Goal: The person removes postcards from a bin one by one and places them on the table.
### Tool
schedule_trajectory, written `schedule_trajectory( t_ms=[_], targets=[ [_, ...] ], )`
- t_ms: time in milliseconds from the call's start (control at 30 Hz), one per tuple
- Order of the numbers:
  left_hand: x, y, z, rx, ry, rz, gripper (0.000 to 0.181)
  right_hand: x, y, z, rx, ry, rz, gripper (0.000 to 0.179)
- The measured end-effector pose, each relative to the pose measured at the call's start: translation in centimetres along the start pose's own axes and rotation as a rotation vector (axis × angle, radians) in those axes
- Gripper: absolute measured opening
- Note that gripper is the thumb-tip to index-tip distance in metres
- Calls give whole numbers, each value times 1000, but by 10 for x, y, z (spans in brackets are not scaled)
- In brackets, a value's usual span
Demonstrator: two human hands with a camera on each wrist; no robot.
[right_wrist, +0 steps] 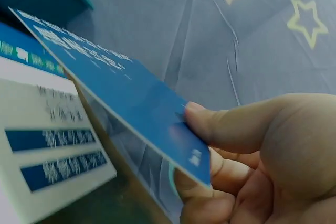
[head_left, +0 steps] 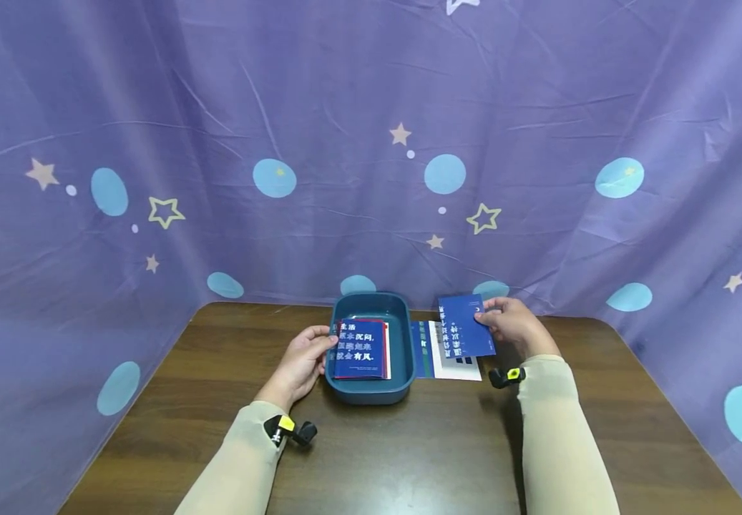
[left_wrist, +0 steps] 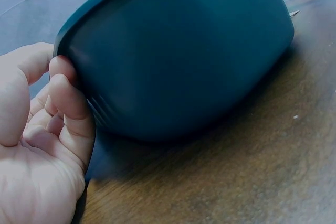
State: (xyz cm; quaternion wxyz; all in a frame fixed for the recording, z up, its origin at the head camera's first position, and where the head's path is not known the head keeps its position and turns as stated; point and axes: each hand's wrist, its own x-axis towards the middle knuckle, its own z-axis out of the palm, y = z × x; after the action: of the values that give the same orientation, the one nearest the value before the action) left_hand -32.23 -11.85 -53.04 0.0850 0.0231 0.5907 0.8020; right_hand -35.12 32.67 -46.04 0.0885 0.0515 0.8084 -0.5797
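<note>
My left grip (head_left: 300, 361) is pinching the near-left rim of a dark teal bin (head_left: 371, 397), thumb bending over the edge and curled fingers pressing the outer wall, so only the wall's thickness is separating them; whether the thumb is also touching the contents, I cannot tell. The bin is standing upright on the brown bench (head_left: 371, 458). Inside it, toward the left side, a stack of cards (head_left: 360, 350) is lying with a blue, white-lettered face uppermost, red and white edges showing at its right. Just beside the bin, on the right, a white card (head_left: 448, 370) with dark-blue panels is lying flat, and a blue strip (head_left: 418, 350) with a green band is showing along its left. Above these, my right grip (head_left: 515, 325) is closing thumb over fingers on the right edge of a blue card (head_left: 464, 336), which I am holding tilted and partly covering the white one. Behind everything, a purple curtain (head_left: 345, 107) with stars and pale-blue ovals is hanging in folds.
</note>
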Motion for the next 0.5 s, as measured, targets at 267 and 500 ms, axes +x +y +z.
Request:
schedule_trajectory(
  t_ms=[267,500],
  targets=[
    [-1,-1,-2,-10,10,2,25,5,20,5,-166,-77,34,27],
    [0,0,0,-20,3,5,24,4,23,14,-389,-24,32,27]
  ],
)
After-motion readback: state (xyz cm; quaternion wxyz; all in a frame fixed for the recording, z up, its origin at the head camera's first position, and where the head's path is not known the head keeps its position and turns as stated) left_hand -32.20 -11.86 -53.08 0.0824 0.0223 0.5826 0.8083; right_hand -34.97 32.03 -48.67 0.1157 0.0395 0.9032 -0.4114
